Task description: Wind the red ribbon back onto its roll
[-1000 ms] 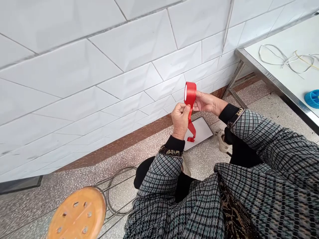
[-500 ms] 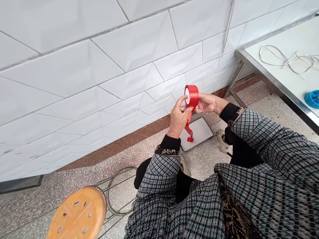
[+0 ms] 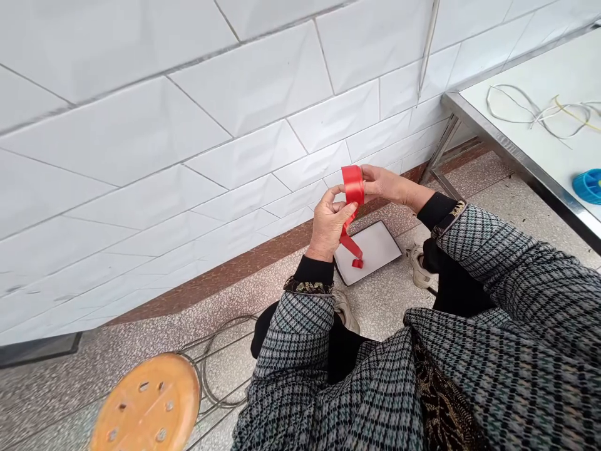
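A roll of red ribbon (image 3: 354, 183) is held up in front of the tiled wall, between both hands. My left hand (image 3: 330, 219) grips its left side, with the thumb pressed on the ribbon at the lower edge. Behind and to the right, my right hand (image 3: 382, 185) has its fingers closed against the roll's right side; some fingertips are hidden. From below the roll a loose red tail (image 3: 350, 244) hangs down and ends in a curl above or on a white, dark-edged flat tray (image 3: 380, 247) on the floor.
An orange stool seat (image 3: 146, 401) with holes and wire legs lies at the lower left. To the right stands a metal-edged table (image 3: 511, 150) bearing white cords (image 3: 539, 116) and a blue round plastic thing (image 3: 588, 186). The white tiled wall (image 3: 263, 88) rises ahead.
The roll has turned so its white core side no longer shows, and it has shifted slightly left with my left hand. My right fingers have moved up its right side.
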